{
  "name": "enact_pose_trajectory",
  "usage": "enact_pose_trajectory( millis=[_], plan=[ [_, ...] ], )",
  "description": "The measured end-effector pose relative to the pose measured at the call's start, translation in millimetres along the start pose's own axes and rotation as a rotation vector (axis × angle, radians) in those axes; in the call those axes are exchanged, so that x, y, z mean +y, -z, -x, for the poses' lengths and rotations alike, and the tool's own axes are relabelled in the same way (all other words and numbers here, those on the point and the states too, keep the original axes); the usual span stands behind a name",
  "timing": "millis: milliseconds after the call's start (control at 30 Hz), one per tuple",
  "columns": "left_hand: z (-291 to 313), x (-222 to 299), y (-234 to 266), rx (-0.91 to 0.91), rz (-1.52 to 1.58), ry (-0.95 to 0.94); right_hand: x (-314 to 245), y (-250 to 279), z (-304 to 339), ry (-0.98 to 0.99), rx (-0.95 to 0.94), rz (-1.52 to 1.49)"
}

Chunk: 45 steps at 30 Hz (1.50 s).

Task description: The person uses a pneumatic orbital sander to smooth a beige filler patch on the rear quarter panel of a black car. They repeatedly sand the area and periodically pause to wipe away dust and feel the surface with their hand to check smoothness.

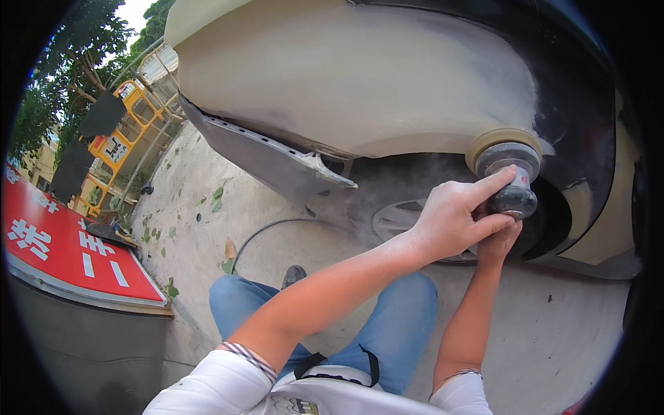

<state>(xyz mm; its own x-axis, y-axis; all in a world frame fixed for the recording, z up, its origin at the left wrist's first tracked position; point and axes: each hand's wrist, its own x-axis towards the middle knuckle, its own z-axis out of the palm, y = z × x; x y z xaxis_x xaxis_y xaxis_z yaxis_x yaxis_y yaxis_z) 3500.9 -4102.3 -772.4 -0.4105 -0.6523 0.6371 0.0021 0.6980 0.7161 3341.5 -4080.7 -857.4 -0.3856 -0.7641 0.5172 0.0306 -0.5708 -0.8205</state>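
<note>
A round orbital sander [509, 153] with a grey and black body presses its pad against the car's body panel [360, 83], at the edge of the wheel arch. Beige, sanded-looking filler or primer covers much of that panel, with black paint to its right. My left hand [446, 218] is closed on the sander, its index finger and thumb lying along the body. Just below, my right hand [496, 243] grips the sander's lower end; most of its fingers are hidden. Dust hangs in the wheel arch and whitens my left wrist.
Under the arch sits a wheel [398, 220]. A grey bumper [259, 155] hangs partly detached at the left. A dark hose [266, 227] curves over the concrete ground [187, 187], among scattered leaves. Farther left stand a red sign [76, 242] and a yellow barrier [114, 149].
</note>
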Motion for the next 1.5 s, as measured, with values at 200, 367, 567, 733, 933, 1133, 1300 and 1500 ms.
enact_pose_trajectory(
  millis=[200, 367, 567, 733, 933, 1133, 1300, 1500],
  plan=[
    [76, -32, 90, 0.196, 0.167, 0.172, 23, -90, 12, 0.150, -0.439, 0.157],
    [119, -37, 149, 0.327, 0.325, 0.328, 24, -158, 25, 0.239, -0.514, 0.287],
    [55, -18, 89, 0.143, 0.193, 0.155, -5, -93, 8, 0.087, -0.321, 0.058],
    [-17, 18, 10, 0.002, -0.005, 0.091, -18, -24, -5, -0.031, 0.067, -0.115],
    [5, 8, 39, 0.064, 0.043, 0.096, -17, -46, 0, 0.033, -0.060, -0.032],
    [80, -26, 111, 0.278, 0.354, 0.228, -2, -124, 13, 0.075, -0.430, 0.082],
    [118, -45, 150, 0.351, 0.463, 0.324, 13, -165, 24, 0.171, -0.519, 0.272],
    [98, -37, 124, 0.313, 0.361, 0.253, 6, -138, 20, 0.110, -0.423, 0.153]
  ],
)
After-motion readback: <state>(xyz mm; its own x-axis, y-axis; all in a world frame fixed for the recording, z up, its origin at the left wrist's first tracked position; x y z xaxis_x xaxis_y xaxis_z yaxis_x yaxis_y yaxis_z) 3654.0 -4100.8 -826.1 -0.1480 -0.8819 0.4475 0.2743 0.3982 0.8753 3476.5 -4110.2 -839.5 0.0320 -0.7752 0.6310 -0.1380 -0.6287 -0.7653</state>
